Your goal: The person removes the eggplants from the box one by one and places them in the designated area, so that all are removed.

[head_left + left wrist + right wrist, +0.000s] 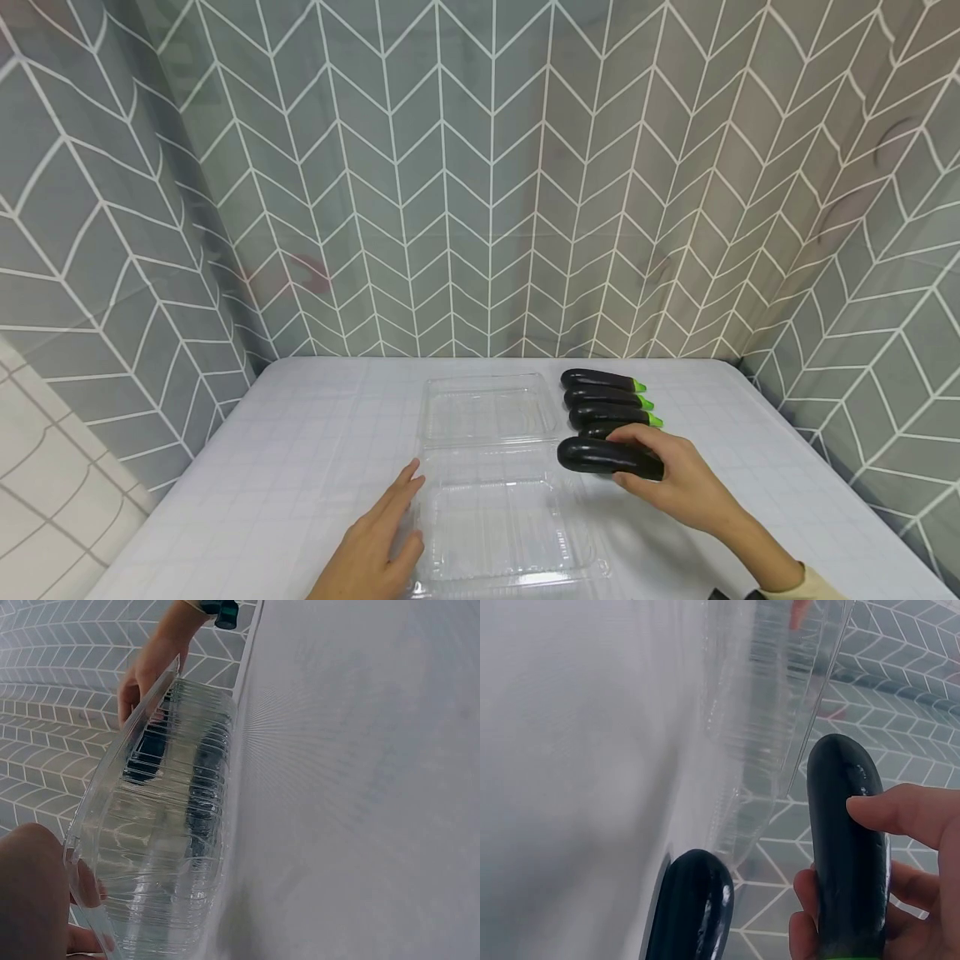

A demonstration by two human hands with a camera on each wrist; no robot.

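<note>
My right hand grips a dark eggplant between thumb and fingers. In the right wrist view, this eggplant is lifted off the table, with its rounded end toward the container. A clear plastic clamshell container lies opened flat in the middle of the table, and nothing shows inside it. At its left rim is my left hand, fingers extended and thumb apart. The left wrist view shows those fingers at the rim, seen partly through the plastic. Whether they press on it, I cannot tell.
Several more eggplants with green stem ends lie in a row at the right of the container. The nearest is partly covered by my right hand. A white cloth covers the table, and grey patterned curtains stand behind and at both sides.
</note>
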